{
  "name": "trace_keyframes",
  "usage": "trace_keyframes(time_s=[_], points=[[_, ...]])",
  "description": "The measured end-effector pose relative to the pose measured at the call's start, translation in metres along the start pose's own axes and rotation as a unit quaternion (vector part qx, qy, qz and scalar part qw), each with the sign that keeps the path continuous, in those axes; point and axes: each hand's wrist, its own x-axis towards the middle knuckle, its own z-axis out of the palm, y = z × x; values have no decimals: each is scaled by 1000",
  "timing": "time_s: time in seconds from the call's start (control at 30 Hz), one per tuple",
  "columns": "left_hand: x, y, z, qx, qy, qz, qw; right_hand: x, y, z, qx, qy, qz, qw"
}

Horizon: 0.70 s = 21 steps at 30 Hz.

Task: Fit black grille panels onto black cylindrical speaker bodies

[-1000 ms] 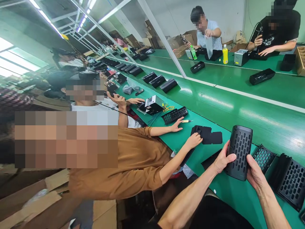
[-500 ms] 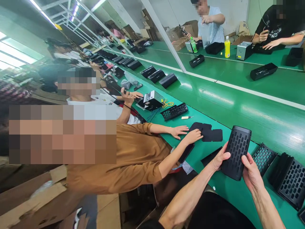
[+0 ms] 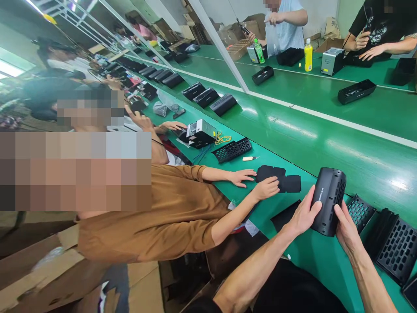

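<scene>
I hold a black slotted speaker housing (image 3: 327, 200) upright over the green bench (image 3: 325, 148), its smooth side with small lettering turned toward me. My left hand (image 3: 304, 213) is wrapped around its left side. My right hand (image 3: 347, 228) grips its lower right side. Just right of it lie black perforated grille panels (image 3: 395, 250), and a flat black sheet (image 3: 286, 215) lies on the bench under my left hand.
A person in a brown shirt sits to my left, both hands (image 3: 257, 182) on black cut-out pads (image 3: 280, 178). Farther along lie a grille panel (image 3: 232, 150), a small silver-black box (image 3: 200, 132) and rows of black housings. Two people work across the bench near a yellow bottle (image 3: 308, 54).
I have turned the housing in my hands from its slotted face to its smooth lettered side. The neighbour's hands have shifted slightly on the black pads.
</scene>
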Motion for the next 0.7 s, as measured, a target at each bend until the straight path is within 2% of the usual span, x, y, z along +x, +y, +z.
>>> trace_keyframes(time_s=[0.23,0.43,0.6,0.7], points=[[7,1,-1,-58,6,-13,998,2,-2,-2,12,-11,21,1000],[11,-12,-2,-111,-3,-20,994,-1,0,-5,-10,-2,-1,1000],[20,-19,3,-304,-22,-23,952,-12,2,-8,-115,-13,-39,992],[19,-16,4,-347,-24,-11,938,-14,5,-10,-178,7,-70,981]])
